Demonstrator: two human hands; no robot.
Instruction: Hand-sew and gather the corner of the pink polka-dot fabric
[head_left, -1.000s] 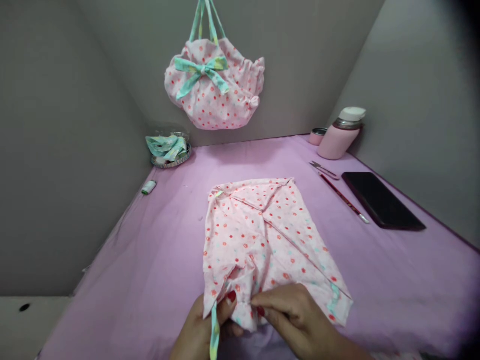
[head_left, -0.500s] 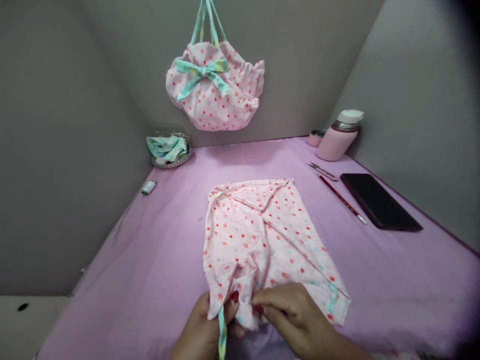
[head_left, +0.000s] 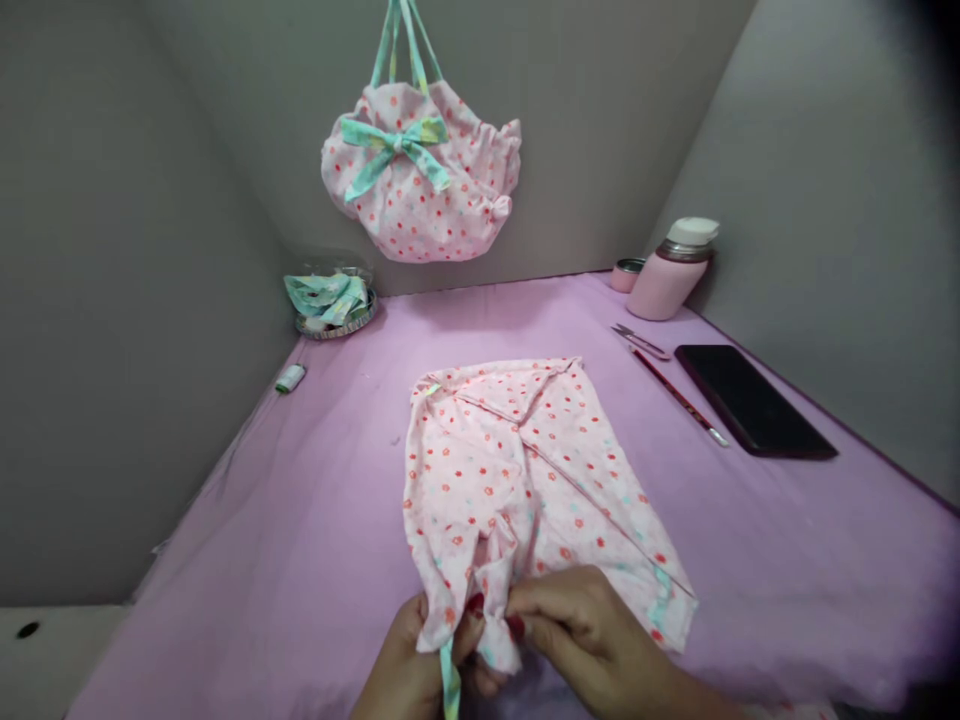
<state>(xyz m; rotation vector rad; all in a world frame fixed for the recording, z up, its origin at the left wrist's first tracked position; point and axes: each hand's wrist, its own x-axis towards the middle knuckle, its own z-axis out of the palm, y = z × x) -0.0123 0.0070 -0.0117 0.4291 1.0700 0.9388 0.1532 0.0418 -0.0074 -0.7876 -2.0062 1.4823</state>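
Pink fabric (head_left: 480, 470) with red dots and small flowers lies folded on the purple cloth, its near edge bunched up between my hands. My left hand (head_left: 412, 650) is closed on the gathered edge from the left, thumb on top. From the right, my right hand (head_left: 592, 630) pinches the same bunch between thumb and forefinger; whether something small is in that pinch I cannot make out. A mint-green and yellow strip (head_left: 449, 680) hangs from the fabric over my left hand. Another mint strip (head_left: 660, 597) shows near the fabric's right corner.
A matching pink bag (head_left: 427, 200) with a mint bow hangs at the back. On the left are a tray of mint fabric (head_left: 334, 305) and a small thread spool (head_left: 290, 378). Thread snips (head_left: 641, 342), a pencil (head_left: 679, 397), a black phone (head_left: 754, 400) and a pink bottle (head_left: 670, 275) lie or stand right.
The view has shifted slightly. Both hands keep their grip on the bunched edge, and the gathered end has tilted a little to the right and downward.
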